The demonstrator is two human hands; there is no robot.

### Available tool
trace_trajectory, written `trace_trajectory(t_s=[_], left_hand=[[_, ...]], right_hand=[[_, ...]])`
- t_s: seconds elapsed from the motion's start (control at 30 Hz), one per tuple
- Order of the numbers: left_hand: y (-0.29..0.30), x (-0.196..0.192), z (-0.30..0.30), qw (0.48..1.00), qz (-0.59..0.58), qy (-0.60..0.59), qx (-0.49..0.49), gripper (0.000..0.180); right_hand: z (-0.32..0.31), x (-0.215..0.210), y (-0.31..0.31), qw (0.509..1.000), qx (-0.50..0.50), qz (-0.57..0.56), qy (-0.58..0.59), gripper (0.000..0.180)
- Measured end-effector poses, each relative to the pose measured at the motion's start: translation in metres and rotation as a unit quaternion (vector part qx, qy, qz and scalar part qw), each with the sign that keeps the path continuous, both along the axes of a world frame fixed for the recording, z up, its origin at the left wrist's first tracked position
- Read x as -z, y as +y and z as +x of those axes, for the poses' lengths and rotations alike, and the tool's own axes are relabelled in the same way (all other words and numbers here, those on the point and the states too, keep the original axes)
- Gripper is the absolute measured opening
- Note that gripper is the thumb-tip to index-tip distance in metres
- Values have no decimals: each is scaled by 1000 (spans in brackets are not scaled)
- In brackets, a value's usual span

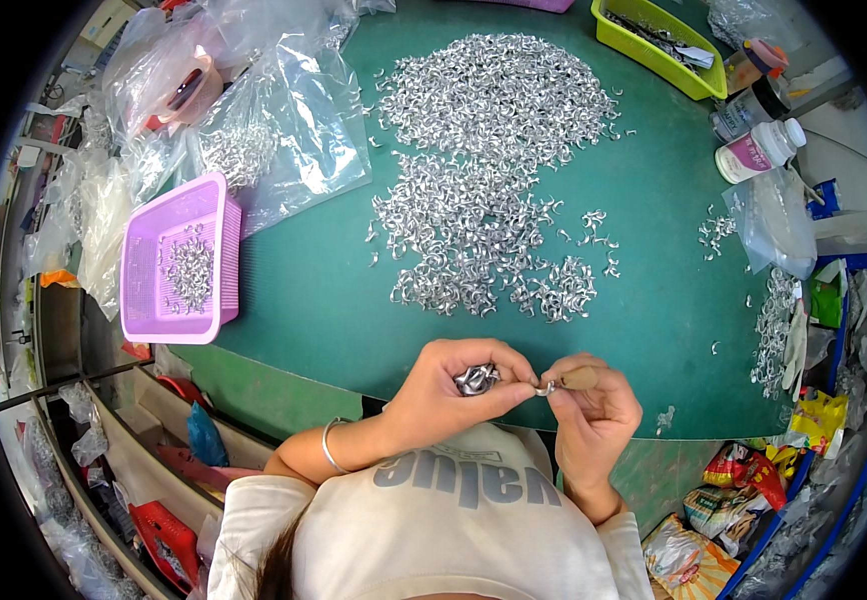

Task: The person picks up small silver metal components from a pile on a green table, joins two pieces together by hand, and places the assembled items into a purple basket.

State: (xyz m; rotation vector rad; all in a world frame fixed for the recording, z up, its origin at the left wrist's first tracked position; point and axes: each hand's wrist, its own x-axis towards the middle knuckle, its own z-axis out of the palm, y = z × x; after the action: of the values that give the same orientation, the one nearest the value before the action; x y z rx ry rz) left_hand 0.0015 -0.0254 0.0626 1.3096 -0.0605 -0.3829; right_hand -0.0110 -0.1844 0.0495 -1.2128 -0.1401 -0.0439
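Your left hand (434, 385) cups metal pieces (476, 379) and, with your right hand (599, 408), pinches one curved piece (545, 389) by the green table's (664, 300) near edge, seemingly single-piece handwork whose next move calls for steady fingertips.

I counted two bare hands (459, 383), one silvery bangle (327, 443), one lime-green rectangular plastic basket (649, 57) and one white plastic bottle (762, 150). The small, curved, silvery metal pieces (494, 95) outran my counting.

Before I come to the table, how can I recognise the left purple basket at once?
At the green table, look left, beside the clear bag. A rectangular basket sits there, with silvery pieces inside. Unlike the pink container beyond, it is purple.
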Motion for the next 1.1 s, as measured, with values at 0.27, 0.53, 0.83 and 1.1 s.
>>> trace_trajectory(t_s=[0.27, 0.53, 0.83, 1.1], left_hand=[[1, -4, -1, 992, 62, -104, -26, 9], [0, 3, 1, 994, 51, -88, -40, 9], [4, 24, 45, 991, 93, -54, -83, 6], [0, -2, 287, 878, 156, -383, -241, 21]], right_hand=[[1, -1, -1, 1000, -13, 11, -4, 18], [3, -3, 0, 1000, -12, -16, 9, 18], [20, 25, -8, 988, 60, -41, 134, 13], [37, 50, -20, 982, 69, -89, 154, 11]])
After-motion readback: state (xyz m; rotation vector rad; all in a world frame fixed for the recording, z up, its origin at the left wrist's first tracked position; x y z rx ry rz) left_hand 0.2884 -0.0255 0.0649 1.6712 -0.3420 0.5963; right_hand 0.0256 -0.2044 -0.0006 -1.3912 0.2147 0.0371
